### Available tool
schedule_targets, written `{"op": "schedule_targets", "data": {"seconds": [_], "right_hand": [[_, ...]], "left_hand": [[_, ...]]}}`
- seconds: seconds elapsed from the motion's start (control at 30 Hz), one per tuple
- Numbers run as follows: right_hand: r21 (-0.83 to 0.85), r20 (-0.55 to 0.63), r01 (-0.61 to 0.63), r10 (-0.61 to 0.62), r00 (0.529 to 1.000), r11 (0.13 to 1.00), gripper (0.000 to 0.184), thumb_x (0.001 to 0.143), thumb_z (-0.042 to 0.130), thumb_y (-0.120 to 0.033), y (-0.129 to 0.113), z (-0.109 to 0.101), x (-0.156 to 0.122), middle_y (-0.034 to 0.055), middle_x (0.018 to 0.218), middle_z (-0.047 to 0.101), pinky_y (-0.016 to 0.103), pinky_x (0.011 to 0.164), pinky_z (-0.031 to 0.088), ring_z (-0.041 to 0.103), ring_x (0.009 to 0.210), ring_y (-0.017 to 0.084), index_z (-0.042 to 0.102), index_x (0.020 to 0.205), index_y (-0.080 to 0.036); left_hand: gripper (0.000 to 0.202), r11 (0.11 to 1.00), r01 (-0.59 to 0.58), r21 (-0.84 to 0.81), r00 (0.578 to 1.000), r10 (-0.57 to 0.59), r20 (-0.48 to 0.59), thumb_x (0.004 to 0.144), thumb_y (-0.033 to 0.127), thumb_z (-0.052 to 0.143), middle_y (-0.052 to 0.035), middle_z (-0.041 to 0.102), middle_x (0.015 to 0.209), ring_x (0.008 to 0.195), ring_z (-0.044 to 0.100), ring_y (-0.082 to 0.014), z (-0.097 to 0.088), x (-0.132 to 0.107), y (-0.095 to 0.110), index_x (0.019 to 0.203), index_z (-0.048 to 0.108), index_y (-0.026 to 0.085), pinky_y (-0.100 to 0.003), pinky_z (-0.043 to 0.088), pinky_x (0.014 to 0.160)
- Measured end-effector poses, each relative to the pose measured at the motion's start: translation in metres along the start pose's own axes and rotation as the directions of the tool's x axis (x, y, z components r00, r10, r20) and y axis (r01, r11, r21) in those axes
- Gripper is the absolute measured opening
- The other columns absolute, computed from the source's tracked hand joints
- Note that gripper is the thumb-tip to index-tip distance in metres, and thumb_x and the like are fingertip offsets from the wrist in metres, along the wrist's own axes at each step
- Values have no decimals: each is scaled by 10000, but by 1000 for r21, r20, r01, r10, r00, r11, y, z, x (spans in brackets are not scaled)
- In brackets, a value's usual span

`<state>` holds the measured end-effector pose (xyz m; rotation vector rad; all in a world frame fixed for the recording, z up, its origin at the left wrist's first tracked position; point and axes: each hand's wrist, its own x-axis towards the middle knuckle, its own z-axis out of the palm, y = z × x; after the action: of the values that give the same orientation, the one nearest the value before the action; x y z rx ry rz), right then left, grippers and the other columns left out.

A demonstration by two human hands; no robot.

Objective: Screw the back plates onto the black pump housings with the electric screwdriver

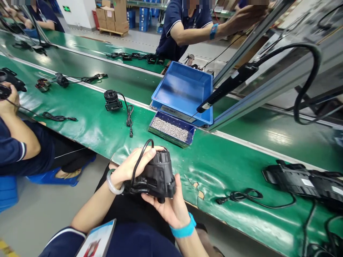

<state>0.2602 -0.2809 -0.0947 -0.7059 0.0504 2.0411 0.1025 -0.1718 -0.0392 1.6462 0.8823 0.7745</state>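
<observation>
Between my two hands is a black plastic device housing (160, 173) with a ribbed round cap and a black cable looping up from it; its exact kind I cannot tell. My left hand (139, 162) lies over its left side and top, fingers wrapped on it, beside the cable loop. From below and the right, my right hand (171, 205) grips it, thumb up along its side. The device is held over the near table edge. Just beyond it stands a small bin of screws (170, 129), filled with many small silvery pieces.
Behind the screws sits a blue tray (184, 84). A black electric screwdriver (227, 87) hangs at a metal post. Black units (302, 182) with cables lie right; another corded unit (112, 100) lies left. Co-workers sit left (16, 142) and stand across (184, 28).
</observation>
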Motion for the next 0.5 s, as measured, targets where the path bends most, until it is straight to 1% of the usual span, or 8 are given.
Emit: {"op": "schedule_targets", "data": {"seconds": [0.17, 0.27, 0.33, 0.4, 0.47, 0.5], "right_hand": [[-8, -11, 3, -3, 1000, 1000, 659, 741, 758, -759, 3, -2, -2, 92, 1220, 783, 456, 911, 617, 753, 1081, 274, 778, 1168, -258], [-35, -6, 25, -25, 1000, 999, 669, 732, 755, -770, 5, 3, -5, 94, 1222, 782, 456, 897, 622, 757, 1066, 274, 784, 1169, -264], [-47, 24, 20, -19, 1000, 999, 664, 733, 754, -770, 6, 7, -7, 90, 1221, 783, 422, 909, 615, 753, 1079, 257, 790, 1162, -264], [-60, 45, 17, -14, 999, 998, 659, 731, 753, -773, 7, 10, -8, 75, 1210, 788, 395, 918, 604, 751, 1074, 240, 794, 1152, -268], [-102, 31, 49, -46, 998, 994, 664, 720, 754, -782, 8, 8, -5, 65, 1199, 791, 418, 963, 585, 744, 1078, 248, 796, 1137, -268], [-152, 10, 98, -98, 995, 984, 671, 715, 753, -788, 8, 5, -1, 65, 1207, 787, 446, 1008, 563, 733, 1099, 261, 795, 1133, -264]], "left_hand": [[404, 998, -47, 41, 998, 49, -44, 1060, 401, 448, -62, 775, 1229, 1140, 728, -282, 3, -4, 2, 1324, 721, 262, -388, 581, 1028], [418, 1000, -19, 11, 999, 19, -38, 1059, 420, 440, -63, 766, 1249, 1176, 714, -281, 3, -7, 3, 1312, 731, 258, -374, 551, 1073], [440, 1000, 13, -9, 1000, -13, -23, 1061, 443, 420, -59, 758, 1265, 1182, 709, -273, 1, -9, 5, 1317, 726, 259, -363, 528, 1097], [451, 1000, 20, -23, 1000, -20, -15, 1054, 462, 421, -59, 748, 1286, 1191, 701, -272, -2, -10, 7, 1330, 716, 261, -370, 520, 1107], [438, 999, -10, -33, 1000, 9, -4, 1021, 478, 494, -70, 740, 1303, 1201, 695, -290, -4, -11, 9, 1334, 711, 261, -393, 528, 1103], [433, 999, -35, -35, 999, 35, -5, 994, 480, 550, -79, 742, 1298, 1199, 696, -303, -5, -13, 10, 1327, 714, 258, -408, 535, 1098]]}}
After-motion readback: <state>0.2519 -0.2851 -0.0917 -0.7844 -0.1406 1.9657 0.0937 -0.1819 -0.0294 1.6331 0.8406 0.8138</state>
